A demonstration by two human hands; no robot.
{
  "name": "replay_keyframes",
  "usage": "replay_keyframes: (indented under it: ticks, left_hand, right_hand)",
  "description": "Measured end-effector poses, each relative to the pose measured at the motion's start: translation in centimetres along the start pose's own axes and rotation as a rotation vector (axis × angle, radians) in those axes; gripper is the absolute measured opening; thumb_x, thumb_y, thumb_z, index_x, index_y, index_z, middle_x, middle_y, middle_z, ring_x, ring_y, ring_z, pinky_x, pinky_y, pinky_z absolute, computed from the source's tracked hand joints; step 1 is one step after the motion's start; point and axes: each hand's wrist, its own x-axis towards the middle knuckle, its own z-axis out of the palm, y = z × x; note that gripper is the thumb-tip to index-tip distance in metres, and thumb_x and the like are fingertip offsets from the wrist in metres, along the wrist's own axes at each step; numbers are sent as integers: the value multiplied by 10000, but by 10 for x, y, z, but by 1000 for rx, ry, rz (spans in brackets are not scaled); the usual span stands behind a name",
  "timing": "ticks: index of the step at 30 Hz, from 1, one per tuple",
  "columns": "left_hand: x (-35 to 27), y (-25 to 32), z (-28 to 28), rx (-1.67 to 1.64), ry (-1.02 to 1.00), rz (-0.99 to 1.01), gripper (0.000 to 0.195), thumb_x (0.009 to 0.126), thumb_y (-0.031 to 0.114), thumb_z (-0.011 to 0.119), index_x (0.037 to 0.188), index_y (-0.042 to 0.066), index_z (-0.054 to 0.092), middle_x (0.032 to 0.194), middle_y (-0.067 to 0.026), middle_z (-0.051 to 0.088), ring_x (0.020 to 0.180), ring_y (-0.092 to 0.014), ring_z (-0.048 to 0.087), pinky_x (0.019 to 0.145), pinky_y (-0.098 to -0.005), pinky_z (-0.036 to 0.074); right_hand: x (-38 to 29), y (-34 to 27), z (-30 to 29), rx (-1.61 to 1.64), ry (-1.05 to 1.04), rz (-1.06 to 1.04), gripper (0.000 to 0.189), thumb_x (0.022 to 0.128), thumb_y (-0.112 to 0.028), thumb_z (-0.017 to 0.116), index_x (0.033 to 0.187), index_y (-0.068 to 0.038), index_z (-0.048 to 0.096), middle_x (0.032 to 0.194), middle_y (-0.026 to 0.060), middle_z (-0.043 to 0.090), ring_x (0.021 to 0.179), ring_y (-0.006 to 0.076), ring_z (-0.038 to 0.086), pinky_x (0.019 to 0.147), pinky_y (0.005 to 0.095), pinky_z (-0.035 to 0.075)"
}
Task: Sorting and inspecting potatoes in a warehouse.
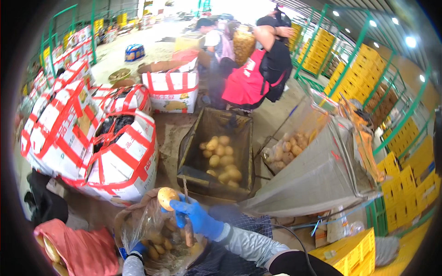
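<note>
My right hand (195, 214), in a blue glove, grips a potato (168, 199) in its fingertips and a knife with a worn handle (189, 233) in the same grasp, blade pointing up. Low in the view, my left hand (138, 249), also blue-gloved, is at the left side of a plastic-lined bag (126, 217); the plastic partly hides its fingers, so its grip is unclear. Potatoes (157, 243) lie inside that bag. Beyond my hands stands a mesh-lined crate (250, 148) holding several potatoes (220, 150).
White potato cartons with red tape (121, 162) stand at the left. A red sack (81, 248) is at the lower left. To the right are a grey sheet (307, 169), bagged potatoes (290, 146) and a yellow crate (359, 255). A person in a red apron (247, 82) sits ahead.
</note>
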Motion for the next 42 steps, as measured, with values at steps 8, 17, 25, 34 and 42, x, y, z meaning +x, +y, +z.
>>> replay_keyframes:
  ticks: [8, 17, 25, 34, 42]
  left_hand:
    - [-52, 77, -27, -69, -87, 63, 494, 764, 170, 667, 1218, 12, 549, 1148, -156, 622, 1049, -299, 615, 892, -414, 509]
    - [-157, 118, -54, -483, -147, 171, 493, 738, 112, 675, 1205, 14, 552, 1155, -146, 618, 1029, -301, 623, 900, -420, 512]
    - [-235, 180, -37, -1177, -156, 653, 678, 723, 260, 700, 1319, 31, 470, 1180, -142, 591, 1095, -321, 581, 872, -472, 523]
    - [-221, 191, -36, -1346, -215, 700, 634, 841, 413, 587, 1310, 6, 456, 1106, -196, 604, 878, -303, 625, 711, -386, 526]
    - [-217, 182, -33, -1165, -248, 503, 626, 948, 521, 402, 1234, -24, 514, 999, -220, 661, 771, -329, 662, 658, -375, 543]
  right_hand:
    - [-75, -89, -34, 84, 178, -538, 406, 924, -316, 543, 1095, 46, 612, 670, 47, 595, 512, 93, 513, 475, 229, 414]
    - [-197, -211, -134, 333, 387, -1420, 407, 926, -390, 539, 1116, -34, 590, 1025, 123, 683, 469, 103, 459, 475, 290, 415]
    - [-129, -165, -99, 163, 356, -1051, 292, 937, -250, 556, 1166, -75, 607, 955, 87, 696, 480, 83, 473, 422, 252, 390]
    - [-8, -31, 38, -946, -329, -601, 545, 813, -168, 728, 1305, -55, 523, 1201, 150, 606, 1144, 275, 568, 1000, 360, 423]
    - [-3, 28, 35, -912, -452, -291, 770, 777, -184, 772, 1422, -49, 374, 1289, 155, 558, 1192, 240, 538, 1023, 361, 407]
